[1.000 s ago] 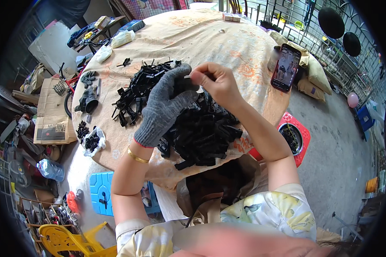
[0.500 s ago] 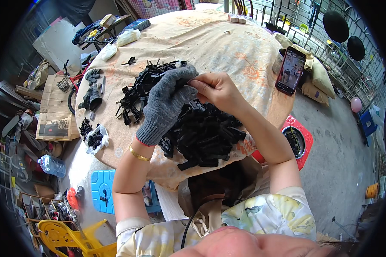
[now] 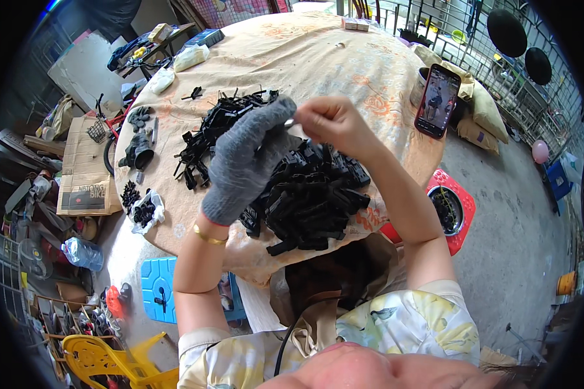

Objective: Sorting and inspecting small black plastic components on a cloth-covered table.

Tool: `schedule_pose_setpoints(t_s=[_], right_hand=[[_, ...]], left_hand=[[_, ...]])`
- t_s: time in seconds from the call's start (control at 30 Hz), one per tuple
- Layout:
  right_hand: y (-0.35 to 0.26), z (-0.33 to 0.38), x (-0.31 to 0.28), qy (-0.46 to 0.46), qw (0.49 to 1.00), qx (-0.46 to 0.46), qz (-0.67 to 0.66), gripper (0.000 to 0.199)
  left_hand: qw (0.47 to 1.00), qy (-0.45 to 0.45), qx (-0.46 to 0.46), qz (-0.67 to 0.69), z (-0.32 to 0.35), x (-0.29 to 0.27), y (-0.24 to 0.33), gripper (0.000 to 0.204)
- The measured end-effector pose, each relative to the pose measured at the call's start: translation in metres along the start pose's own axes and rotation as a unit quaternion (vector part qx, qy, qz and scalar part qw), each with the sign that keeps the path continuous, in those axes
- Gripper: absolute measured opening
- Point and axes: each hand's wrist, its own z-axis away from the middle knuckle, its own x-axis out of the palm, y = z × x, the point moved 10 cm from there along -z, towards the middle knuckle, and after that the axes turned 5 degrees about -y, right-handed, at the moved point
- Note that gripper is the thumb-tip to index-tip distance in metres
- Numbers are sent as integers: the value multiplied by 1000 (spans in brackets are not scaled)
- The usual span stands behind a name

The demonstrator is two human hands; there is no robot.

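Mostly bare cloth (image 3: 305,65) runs past two black heaps (image 3: 311,207) to the far edge. Left hand (image 3: 250,152) curls, right hand (image 3: 334,126) pinches narrowly; I cannot tell on what.

Two short lines of capital letters stood on a darker patch low on the brown carton (image 3: 83,155), left of the cloth (image 3: 305,61). The phone (image 3: 438,100) showed pale marks on its screen, too small to read. Lettering on the blue box (image 3: 204,37), if any, was too small to tell
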Motion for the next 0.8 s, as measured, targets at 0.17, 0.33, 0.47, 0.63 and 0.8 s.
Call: schedule_pose_setpoints(t_s=[0.17, 0.33, 0.47, 0.63, 0.8], right_hand=[[15, 8, -67, 183, 982, 36, 7, 20], [12, 3, -53, 183, 942, -19, 281, 17], [10, 5, -51, 169, 938, -67, 294, 14], [15, 2, -46, 149, 944, -63, 288, 15], [26, 3, -52, 129, 942, 24, 309, 15]], left_hand=[[939, -142, -63, 306, -10, 13, -12, 70], [957, -154, -244, -14, -29, 15, -107, 41], [866, -242, -155, -409, -44, 48, -141, 34], [857, -237, -181, -420, -47, 42, -162, 29], [977, -92, -177, -71, -34, 14, -102, 21]])
